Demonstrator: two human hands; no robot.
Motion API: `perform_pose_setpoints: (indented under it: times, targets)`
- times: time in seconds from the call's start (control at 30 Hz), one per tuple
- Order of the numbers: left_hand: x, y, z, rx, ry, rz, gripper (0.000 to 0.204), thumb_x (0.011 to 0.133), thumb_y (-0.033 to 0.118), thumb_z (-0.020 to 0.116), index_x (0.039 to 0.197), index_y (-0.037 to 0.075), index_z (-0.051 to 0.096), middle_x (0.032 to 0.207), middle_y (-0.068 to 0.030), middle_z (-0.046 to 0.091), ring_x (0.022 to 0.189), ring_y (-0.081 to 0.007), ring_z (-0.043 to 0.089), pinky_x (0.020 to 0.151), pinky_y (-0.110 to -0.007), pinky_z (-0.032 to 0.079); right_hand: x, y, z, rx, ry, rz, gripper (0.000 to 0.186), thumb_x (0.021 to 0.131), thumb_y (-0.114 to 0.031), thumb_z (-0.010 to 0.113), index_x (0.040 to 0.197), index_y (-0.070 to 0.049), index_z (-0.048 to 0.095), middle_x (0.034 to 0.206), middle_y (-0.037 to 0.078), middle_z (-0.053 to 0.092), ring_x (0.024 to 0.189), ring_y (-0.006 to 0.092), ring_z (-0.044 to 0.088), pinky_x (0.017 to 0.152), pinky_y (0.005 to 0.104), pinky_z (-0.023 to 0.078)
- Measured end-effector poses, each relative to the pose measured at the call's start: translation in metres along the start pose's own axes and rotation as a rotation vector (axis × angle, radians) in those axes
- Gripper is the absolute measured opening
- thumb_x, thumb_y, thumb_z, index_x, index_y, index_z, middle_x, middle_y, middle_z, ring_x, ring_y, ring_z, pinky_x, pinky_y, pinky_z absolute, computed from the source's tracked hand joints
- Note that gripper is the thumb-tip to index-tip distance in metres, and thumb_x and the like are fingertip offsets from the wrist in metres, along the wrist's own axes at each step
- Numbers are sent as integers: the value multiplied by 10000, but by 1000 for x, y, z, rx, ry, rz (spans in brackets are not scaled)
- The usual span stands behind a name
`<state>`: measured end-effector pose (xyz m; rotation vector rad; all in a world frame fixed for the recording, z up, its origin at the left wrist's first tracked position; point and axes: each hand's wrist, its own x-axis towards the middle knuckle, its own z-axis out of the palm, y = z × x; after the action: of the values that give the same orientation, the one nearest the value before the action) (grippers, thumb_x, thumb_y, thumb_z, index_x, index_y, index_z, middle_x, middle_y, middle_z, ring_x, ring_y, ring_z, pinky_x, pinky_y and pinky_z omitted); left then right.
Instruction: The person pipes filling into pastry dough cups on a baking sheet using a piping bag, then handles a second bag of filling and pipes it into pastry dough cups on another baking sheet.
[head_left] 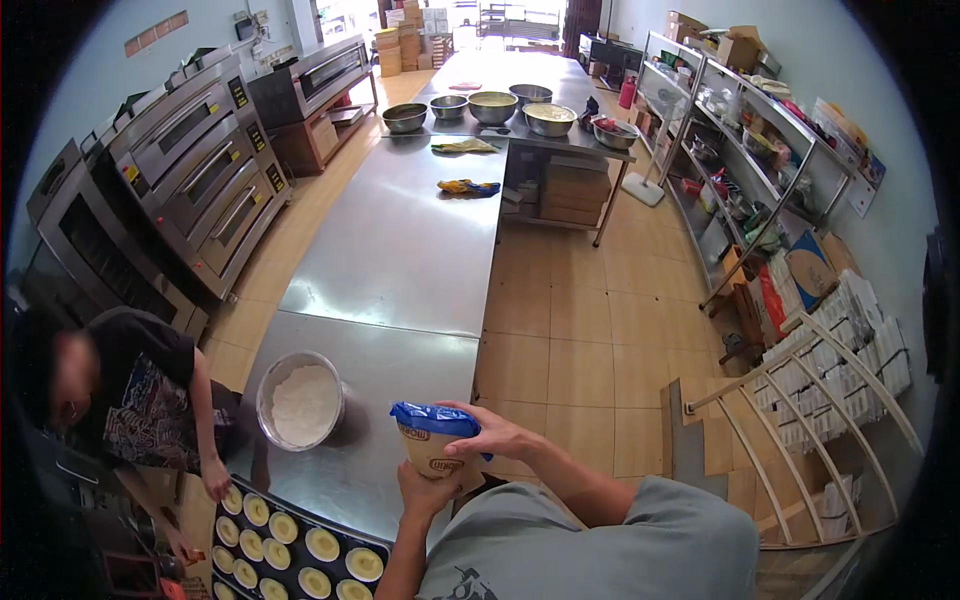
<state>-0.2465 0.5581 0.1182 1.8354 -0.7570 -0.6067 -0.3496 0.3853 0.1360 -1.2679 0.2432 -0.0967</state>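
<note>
A tan bag with a blue folded top [430,440] is held upright over the near right edge of the steel table [380,370]. My left hand [430,490] wraps round its lower part. My right hand [495,436] grips its upper right side, just under the blue top. What the bag contains is hidden. To its left on the table stands a metal bowl of white powder [300,400], apart from both hands. A dark tray of round pale-yellow tarts [310,545] lies at the near left, beside my left forearm.
A co-worker [140,390] stands at the left, one hand at the tray. Several metal bowls [493,107] and two crumpled bags [468,187] sit farther along the table. Ovens [190,150] line the left wall; loaded shelves [750,140] and a curved railing [800,430] stand right.
</note>
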Motion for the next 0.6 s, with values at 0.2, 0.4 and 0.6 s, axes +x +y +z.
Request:
perform_pose_setpoints:
  times: [0.2, 0.4, 0.6]
  targets:
    - [15, 5, -5, -44, 50, 6, 439, 636, 267, 908, 956, 0, 769, 852, -137, 781, 775, -259, 778, 671, -373, 607, 25, -2, -9, -40, -52, 2, 945, 799, -420, 897, 1525, -59, 411, 1429, 117, 550, 1332, 227, 512, 1146, 375, 394]
    - [23, 3, -5, -22, 130, 44, 433, 641, 268, 909, 962, 13, 772, 843, -128, 780, 790, -256, 777, 692, -379, 604, 38, -8, -13, -72, -69, 19, 947, 800, -447, 887, 1524, -61, 416, 1420, 119, 555, 1329, 220, 509, 1145, 371, 393]
    - [25, -12, -12, 60, 120, -7, 437, 646, 362, 880, 936, 55, 766, 810, -152, 756, 810, -317, 761, 704, -422, 595, 58, 11, -14, -127, -146, 50, 957, 787, -431, 896, 1526, -53, 419, 1420, 118, 554, 1330, 225, 504, 1143, 365, 393]
